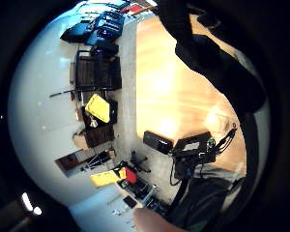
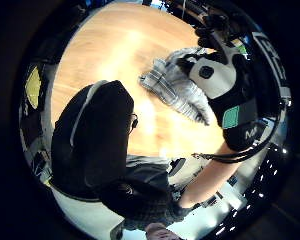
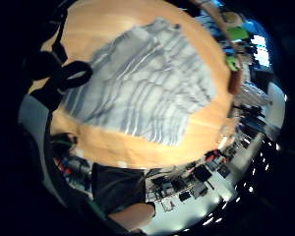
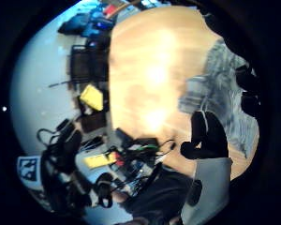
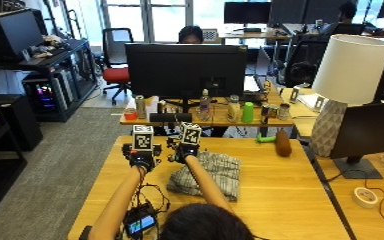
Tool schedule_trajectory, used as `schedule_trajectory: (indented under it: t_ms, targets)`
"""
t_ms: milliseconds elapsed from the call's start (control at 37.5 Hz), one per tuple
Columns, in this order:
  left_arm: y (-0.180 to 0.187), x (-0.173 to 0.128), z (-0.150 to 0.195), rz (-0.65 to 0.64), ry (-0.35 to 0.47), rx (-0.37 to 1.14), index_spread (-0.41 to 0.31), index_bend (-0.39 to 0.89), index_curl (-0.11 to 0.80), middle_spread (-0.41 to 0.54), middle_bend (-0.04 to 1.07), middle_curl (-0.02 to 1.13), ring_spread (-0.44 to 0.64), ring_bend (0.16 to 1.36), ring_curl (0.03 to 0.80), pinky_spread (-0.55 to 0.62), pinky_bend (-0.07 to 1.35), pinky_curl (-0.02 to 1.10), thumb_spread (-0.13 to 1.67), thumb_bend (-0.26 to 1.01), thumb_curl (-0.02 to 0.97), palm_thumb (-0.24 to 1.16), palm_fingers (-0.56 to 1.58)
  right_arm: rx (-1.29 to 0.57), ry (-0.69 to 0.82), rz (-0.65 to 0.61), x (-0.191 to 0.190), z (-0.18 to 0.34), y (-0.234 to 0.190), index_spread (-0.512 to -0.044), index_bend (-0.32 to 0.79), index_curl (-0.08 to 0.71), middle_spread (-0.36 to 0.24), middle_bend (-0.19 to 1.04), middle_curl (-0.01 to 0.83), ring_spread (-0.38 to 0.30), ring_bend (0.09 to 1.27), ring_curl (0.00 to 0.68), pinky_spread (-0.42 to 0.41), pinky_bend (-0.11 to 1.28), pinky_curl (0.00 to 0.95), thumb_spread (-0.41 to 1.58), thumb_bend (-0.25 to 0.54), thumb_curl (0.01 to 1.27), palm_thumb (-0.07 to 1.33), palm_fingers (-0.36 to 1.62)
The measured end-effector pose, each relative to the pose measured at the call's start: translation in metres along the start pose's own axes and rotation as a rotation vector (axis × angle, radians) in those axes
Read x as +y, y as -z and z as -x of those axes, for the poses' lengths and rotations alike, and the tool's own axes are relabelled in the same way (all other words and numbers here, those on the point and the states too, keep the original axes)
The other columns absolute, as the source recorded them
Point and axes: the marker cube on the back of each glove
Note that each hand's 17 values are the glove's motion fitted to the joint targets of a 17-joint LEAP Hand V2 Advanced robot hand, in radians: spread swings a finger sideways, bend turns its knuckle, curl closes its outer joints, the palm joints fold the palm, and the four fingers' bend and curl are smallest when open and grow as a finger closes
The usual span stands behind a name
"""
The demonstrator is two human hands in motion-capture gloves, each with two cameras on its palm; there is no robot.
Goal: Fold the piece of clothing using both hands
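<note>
Grey striped garment (image 5: 208, 174) lies folded flat on the wooden counter (image 5: 278, 200), long axis running from the person's near side out toward the far right. Right hand (image 5: 187, 151) is raised just beyond its far left corner, left hand (image 5: 141, 158) further left over bare counter, neither touching it. Whether either grip is spread or curled, cannot tell.
</note>
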Motion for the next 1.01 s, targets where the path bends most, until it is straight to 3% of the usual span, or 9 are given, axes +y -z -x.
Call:
schedule_trajectory:
  t_ms: [27,160,267,347,453,666,853,906,1013]
  targets:
    - [0.001,0.002,0.004,-0.002,0.012,0.006,-0.038,0.14,0.324,0.144,0.15,0.31,0.29,0.57,0.297,0.34,0.62,0.33,1.33,0.03,0.231,0.22,0.29,-0.042,0.0,0.007,0.0,0.004,-0.002,-0.28,-0.05,0.215,-0.108,0.1,0.453,-0.222,0.62,0.482,-0.302,0.8,0.452,0.42,-0.029,0.72,1.04,0.81]
    - [0.003,0.009,0.015,0.008,0.034,0.044,-0.038,0.14,0.32,0.148,0.16,0.31,0.29,0.57,0.297,0.34,0.63,0.33,1.35,0.03,0.232,0.25,0.29,-0.126,0.029,0.007,0.008,0.012,0.011,-0.288,0.0,0.179,-0.077,0.13,0.426,-0.183,0.65,0.48,-0.211,0.84,0.452,0.63,-0.034,0.68,0.98,0.71]
    - [0.001,0.022,0.015,0.161,0.01,0.044,-0.037,0.14,0.318,0.149,0.16,0.3,0.3,0.58,0.297,0.34,0.63,0.33,1.36,0.01,0.224,0.22,0.28,-0.101,0.011,-0.021,0.022,0.003,0.035,-0.285,0.03,0.158,-0.061,0.16,0.41,-0.162,0.66,0.461,-0.154,0.83,0.432,0.75,-0.029,0.65,0.95,0.7]
    - [0.0,0.011,0.011,0.088,0.035,0.038,-0.036,0.16,0.321,0.15,0.16,0.3,0.3,0.57,0.296,0.34,0.63,0.33,1.36,-0.01,0.216,0.2,0.29,-0.081,0.035,-0.066,0.022,-0.012,0.06,-0.285,0.05,0.152,-0.054,0.18,0.408,-0.144,0.66,0.453,-0.123,0.8,0.419,0.83,-0.025,0.63,0.94,0.68]
    - [0.004,0.005,0.002,0.007,0.036,0.041,-0.043,0.18,0.331,0.15,0.16,0.3,0.29,0.56,0.291,0.34,0.61,0.33,1.35,-0.02,0.208,0.16,0.31,-0.016,0.071,-0.222,-0.003,-0.045,0.098,-0.284,0.07,0.152,-0.045,0.19,0.408,-0.127,0.65,0.445,-0.084,0.77,0.404,0.91,-0.022,0.6,0.92,0.67]
    - [0.015,0.006,-0.019,-0.007,0.004,0.041,-0.051,0.18,0.349,0.15,0.16,0.3,0.29,0.54,0.287,0.34,0.59,0.33,1.33,-0.02,0.204,0.14,0.34,0.026,-0.041,-0.346,0.055,-0.112,0.162,-0.282,0.08,0.153,-0.038,0.19,0.407,-0.108,0.64,0.431,-0.032,0.73,0.38,1.02,-0.012,0.56,0.92,0.66]
    - [0.022,0.007,-0.044,0.008,-0.03,0.027,-0.054,0.18,0.362,0.15,0.15,0.29,0.29,0.53,0.287,0.34,0.58,0.33,1.32,-0.01,0.206,0.14,0.35,-0.053,-0.191,-0.422,0.102,-0.21,0.181,-0.287,0.09,0.159,-0.043,0.2,0.41,-0.103,0.62,0.417,-0.014,0.7,0.365,1.1,-0.012,0.53,0.93,0.69]
    - [0.024,0.011,-0.052,0.042,-0.047,0.024,-0.055,0.18,0.364,0.15,0.15,0.29,0.29,0.53,0.287,0.34,0.57,0.33,1.32,-0.01,0.206,0.14,0.35,-0.09,-0.224,-0.427,0.111,-0.239,0.178,-0.289,0.09,0.161,-0.044,0.2,0.411,-0.105,0.62,0.416,-0.004,0.68,0.361,1.11,-0.013,0.52,0.93,0.69]
    - [0.022,0.028,-0.061,0.241,-0.097,0.012,-0.055,0.18,0.367,0.15,0.15,0.29,0.28,0.53,0.288,0.34,0.57,0.33,1.32,-0.01,0.207,0.14,0.35,-0.131,-0.258,-0.408,0.111,-0.275,0.168,-0.289,0.09,0.164,-0.045,0.21,0.414,-0.106,0.61,0.412,0.008,0.66,0.356,1.13,-0.013,0.51,0.93,0.7]
